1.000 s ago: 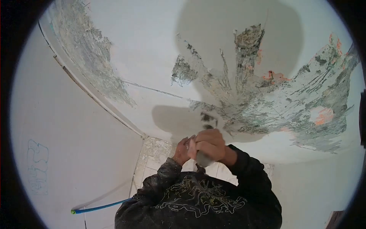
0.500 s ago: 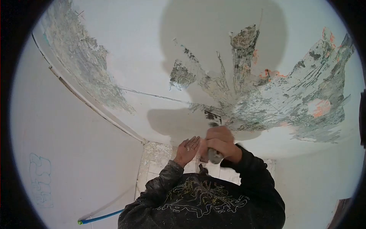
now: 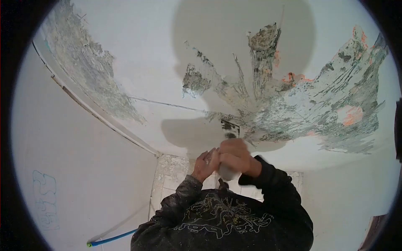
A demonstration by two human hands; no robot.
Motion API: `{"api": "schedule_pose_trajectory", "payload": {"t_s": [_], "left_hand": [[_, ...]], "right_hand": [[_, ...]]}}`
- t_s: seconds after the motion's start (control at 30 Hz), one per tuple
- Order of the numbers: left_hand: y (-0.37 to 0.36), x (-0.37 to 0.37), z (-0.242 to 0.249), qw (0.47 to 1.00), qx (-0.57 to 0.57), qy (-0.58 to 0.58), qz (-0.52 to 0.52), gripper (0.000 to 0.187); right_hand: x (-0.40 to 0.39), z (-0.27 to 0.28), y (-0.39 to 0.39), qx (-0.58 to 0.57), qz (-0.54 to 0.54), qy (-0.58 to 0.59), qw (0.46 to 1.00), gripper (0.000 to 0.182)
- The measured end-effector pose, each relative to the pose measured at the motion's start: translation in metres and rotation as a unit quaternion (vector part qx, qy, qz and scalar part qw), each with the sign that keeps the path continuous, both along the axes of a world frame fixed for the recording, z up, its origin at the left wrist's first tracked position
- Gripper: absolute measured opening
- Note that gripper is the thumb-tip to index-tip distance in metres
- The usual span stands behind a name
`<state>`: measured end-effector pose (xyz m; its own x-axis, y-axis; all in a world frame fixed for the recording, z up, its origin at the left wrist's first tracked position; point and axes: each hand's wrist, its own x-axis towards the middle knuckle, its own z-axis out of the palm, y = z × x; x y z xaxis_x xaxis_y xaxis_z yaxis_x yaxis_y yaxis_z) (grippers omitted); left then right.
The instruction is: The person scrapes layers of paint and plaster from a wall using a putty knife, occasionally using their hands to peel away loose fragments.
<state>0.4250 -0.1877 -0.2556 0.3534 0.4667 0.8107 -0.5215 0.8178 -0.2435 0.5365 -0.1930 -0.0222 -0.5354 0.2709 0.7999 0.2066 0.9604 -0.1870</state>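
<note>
Since half a second ago the left hand [image 3: 205, 164] has closed back in against the right hand [image 3: 233, 155]; then it stood apart with its palm open, and now the two touch again, as they did a second ago. The blade has barely shifted on the plaster.

Head view: the right hand is clenched round the pale handle of a scraper [image 3: 229, 130], whose dark blade pokes out above the knuckles and lies flat against the ceiling [image 3: 138, 50]. The left hand presses against the right from the side, fingers curled; whether it grips the handle itself or only braces the other hand cannot be told. The scraper's long axis runs from the hands straight away from the person, blade end farthest, pointing into the big scraped patch [image 3: 293, 108] where grey and orange show through the white coat. That patch spreads mostly to the right of the blade, so the right hand is the nearer one to it. A second stripped band [image 3: 90, 79] lies well apart at the left, along the ceiling's edge where it meets the wall [image 3: 71, 167]. Both dark, dust-speckled sleeves [image 3: 222, 217] fill the bottom of the view, and a blue hose [image 3: 111, 239] lies on the floor below at the left.
</note>
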Motion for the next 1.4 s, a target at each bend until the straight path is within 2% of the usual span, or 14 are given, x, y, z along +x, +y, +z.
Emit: {"api": "schedule_pose_trajectory", "payload": {"t_s": [0.1, 0.2, 0.3, 0.47, 0.53, 0.6, 0.7, 0.83, 0.9, 0.97, 1.07, 1.23, 1.33, 1.4], "left_hand": [[-0.017, -0.008, 0.068, 0.98, -0.162, 0.093, -0.067, 0.046], [-0.012, -0.024, -0.002, 0.779, -0.357, 0.513, 0.043, 0.046], [-0.022, -0.025, 0.0, 0.604, -0.057, 0.752, 0.257, 0.045], [-0.012, -0.027, 0.009, 0.746, -0.375, 0.545, 0.075, 0.046], [-0.014, -0.032, 0.032, 0.824, 0.041, 0.532, 0.192, 0.047], [-0.008, -0.015, 0.032, 0.972, -0.095, 0.215, 0.021, 0.048], [-0.008, -0.03, -0.013, 0.76, -0.367, 0.531, 0.067, 0.048], [-0.011, -0.035, 0.016, 0.859, -0.194, 0.449, 0.154, 0.047], [-0.003, -0.029, -0.005, 0.778, -0.398, 0.486, 0.028, 0.046], [0.011, -0.015, 0.024, 0.969, -0.127, 0.206, 0.056, 0.045], [-0.001, -0.016, 0.017, 0.969, -0.12, 0.213, 0.045, 0.044], [0.001, -0.03, -0.018, 0.775, -0.381, 0.504, 0.016, 0.043], [-0.012, -0.04, 0.022, 0.533, 0.149, 0.776, 0.303, 0.042], [0.0, -0.036, 0.002, 0.767, 0.084, 0.597, 0.219, 0.042]], "right_hand": [[0.002, 0.012, -0.022, -0.064, 0.009, -0.041, 0.997, 0.018], [0.0, 0.019, -0.028, -0.035, -0.017, 0.05, 0.998, 0.02], [-0.003, -0.024, 0.014, -0.249, -0.059, 0.041, 0.966, 0.022], [0.01, -0.043, -0.029, -0.125, -0.046, -0.154, 0.979, 0.02], [-0.009, -0.002, 0.0, -0.009, 0.038, 0.008, 0.999, 0.019], [-0.016, 0.005, -0.01, 0.025, 0.042, 0.049, 0.998, 0.023], [-0.016, 0.013, -0.025, 0.056, 0.079, 0.13, 0.987, 0.028], [-0.015, 0.006, 0.002, 0.007, 0.002, 0.01, 1.0, 0.034], [-0.017, 0.006, 0.0, 0.004, 0.0, 0.01, 1.0, 0.032], [-0.018, 0.01, 0.009, 0.009, 0.004, 0.004, 1.0, 0.029], [-0.019, 0.011, 0.004, 0.005, -0.001, -0.002, 1.0, 0.027], [-0.021, 0.025, -0.021, 0.049, 0.028, 0.124, 0.991, 0.019], [-0.02, 0.018, 0.009, -0.045, -0.024, 0.074, 0.996, 0.023], [-0.025, 0.012, -0.003, 0.028, 0.004, 0.09, 0.996, 0.021]]}}
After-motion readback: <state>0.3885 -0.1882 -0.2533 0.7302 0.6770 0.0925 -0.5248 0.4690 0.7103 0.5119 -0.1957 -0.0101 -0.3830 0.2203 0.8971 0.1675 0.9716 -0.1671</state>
